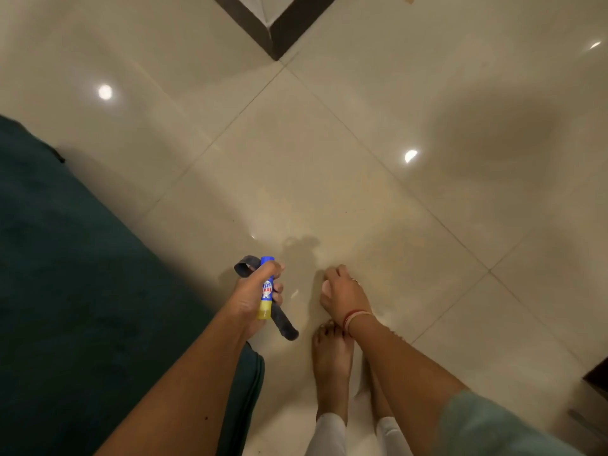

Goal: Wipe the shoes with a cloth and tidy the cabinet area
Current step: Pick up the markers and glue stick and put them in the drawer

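Both hands hang low over the tiled floor [296,159]. Out past the left hand [253,292] spreads a dark green upholstered seat [82,258]. That hand's fingers are wrapped round two things at once. One is a glue stick [265,311] with its blue cap up. The other is a dark grey strip, apparently the cloth [285,325], whose ends stick out above and below the fist. Bundling them this way probably leaves the other hand free. Just right of it, the right hand [342,296] hangs with loosely curled fingers and nothing visible in it, above a bare foot [332,353]. No shoes or cabinet are plainly in view, so wiping looks not yet begun.
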